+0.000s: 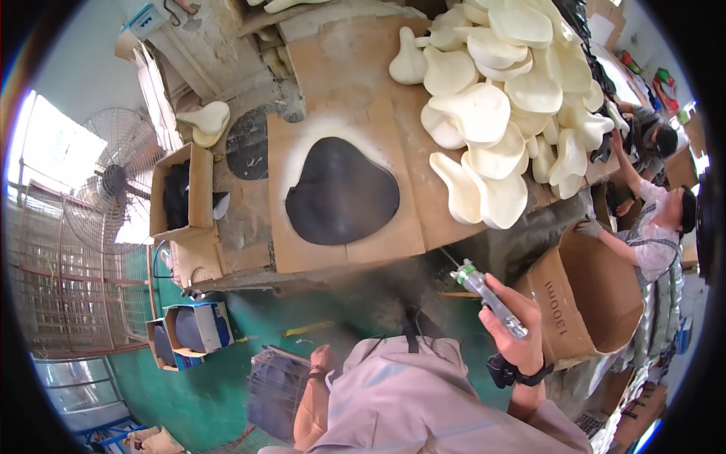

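In my right hand (516,325) is a slim, clear-bodied hand tool (495,301) with a green collar and a thin nozzle. My fingers are wrapped round it, and its tip points toward the table's front edge. A black, rounded-triangular sheet (344,193) lies flat on a cardboard piece (283,234), beyond the tool and to its left. Pale haze marks the cardboard round the sheet's upper edge. My left hand (321,358) hangs low beside a wire basket (261,378) holding dark sheets. Its fingers look curled; anything inside them is hidden.
Cream foam bicycle saddles (484,113) are heaped at the table's far right. An open box (181,193) with black pieces stands at its left. A large carton (582,295) sits to my right, near a co-worker (654,234). A fan (113,181) stands at the left.
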`<act>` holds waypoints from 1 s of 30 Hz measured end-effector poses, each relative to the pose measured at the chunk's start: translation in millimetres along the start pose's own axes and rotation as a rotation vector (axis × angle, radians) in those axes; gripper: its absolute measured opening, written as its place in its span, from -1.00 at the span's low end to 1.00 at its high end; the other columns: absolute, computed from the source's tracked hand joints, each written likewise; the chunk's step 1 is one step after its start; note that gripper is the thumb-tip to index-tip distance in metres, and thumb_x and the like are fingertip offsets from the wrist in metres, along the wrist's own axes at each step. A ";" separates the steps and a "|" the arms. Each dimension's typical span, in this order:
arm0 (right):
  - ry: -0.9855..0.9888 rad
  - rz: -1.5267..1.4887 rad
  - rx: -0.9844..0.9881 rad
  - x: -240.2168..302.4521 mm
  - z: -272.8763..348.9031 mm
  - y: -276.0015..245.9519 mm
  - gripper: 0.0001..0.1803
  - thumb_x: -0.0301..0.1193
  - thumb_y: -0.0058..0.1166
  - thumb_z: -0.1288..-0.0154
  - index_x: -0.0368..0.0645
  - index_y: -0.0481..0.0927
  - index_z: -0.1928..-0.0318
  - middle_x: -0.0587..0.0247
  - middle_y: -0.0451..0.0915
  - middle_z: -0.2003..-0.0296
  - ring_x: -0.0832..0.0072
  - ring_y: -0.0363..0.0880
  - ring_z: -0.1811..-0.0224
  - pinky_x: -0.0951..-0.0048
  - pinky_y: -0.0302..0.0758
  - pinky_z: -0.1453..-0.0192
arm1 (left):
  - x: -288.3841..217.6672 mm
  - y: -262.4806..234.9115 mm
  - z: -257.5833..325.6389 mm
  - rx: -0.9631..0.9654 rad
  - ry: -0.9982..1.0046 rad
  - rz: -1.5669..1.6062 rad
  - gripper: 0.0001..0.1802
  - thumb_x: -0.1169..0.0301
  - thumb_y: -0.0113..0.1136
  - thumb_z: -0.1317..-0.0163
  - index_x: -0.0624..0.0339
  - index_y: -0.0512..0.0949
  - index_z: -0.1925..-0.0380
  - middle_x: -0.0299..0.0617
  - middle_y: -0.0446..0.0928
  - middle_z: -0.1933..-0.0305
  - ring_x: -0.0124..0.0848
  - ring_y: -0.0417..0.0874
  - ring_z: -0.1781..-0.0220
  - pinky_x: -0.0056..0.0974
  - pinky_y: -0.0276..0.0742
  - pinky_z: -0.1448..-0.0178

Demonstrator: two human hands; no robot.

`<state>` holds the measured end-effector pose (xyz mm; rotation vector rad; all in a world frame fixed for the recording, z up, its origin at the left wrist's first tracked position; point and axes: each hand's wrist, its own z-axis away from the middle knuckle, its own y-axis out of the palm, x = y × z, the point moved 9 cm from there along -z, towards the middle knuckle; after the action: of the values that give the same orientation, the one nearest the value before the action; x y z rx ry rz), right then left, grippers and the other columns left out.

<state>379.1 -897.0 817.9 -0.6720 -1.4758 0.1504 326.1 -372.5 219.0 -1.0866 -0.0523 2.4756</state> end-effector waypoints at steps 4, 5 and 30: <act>0.009 0.019 0.000 -15.5 14.3 -2.0 -0.46 -0.65 0.26 -0.12 -0.33 0.57 -0.19 -0.02 0.67 0.25 0.25 0.67 0.31 0.42 0.54 0.18 | -32.4 -26.5 -10.6 -0.135 0.168 0.008 -0.63 0.25 0.24 -0.28 0.34 0.61 0.08 -0.13 0.69 0.30 -0.31 0.71 0.30 -0.24 0.61 0.24; 0.027 0.017 0.068 -20.5 19.1 3.7 -0.45 -0.65 0.27 -0.12 -0.33 0.57 -0.18 -0.03 0.68 0.23 0.23 0.67 0.30 0.41 0.55 0.16 | -56.7 -29.3 -14.8 -0.151 0.172 -0.130 -0.70 0.25 0.21 -0.27 0.27 0.62 0.16 -0.15 0.69 0.33 -0.27 0.71 0.33 -0.23 0.62 0.26; 0.086 -0.019 -0.012 -66.7 19.9 -24.1 -0.39 -0.68 0.27 -0.09 -0.32 0.54 -0.23 0.00 0.65 0.29 0.25 0.61 0.39 0.40 0.52 0.26 | -457.8 -22.6 -120.4 -0.876 0.271 -0.614 -0.67 0.32 0.47 0.00 -0.09 0.63 0.18 -0.16 0.54 0.13 -0.12 0.63 0.06 -0.07 0.56 -0.03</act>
<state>344.8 -942.7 771.3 -0.6655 -1.4015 0.0971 693.8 -552.8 457.6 -1.4283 -1.2689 1.7099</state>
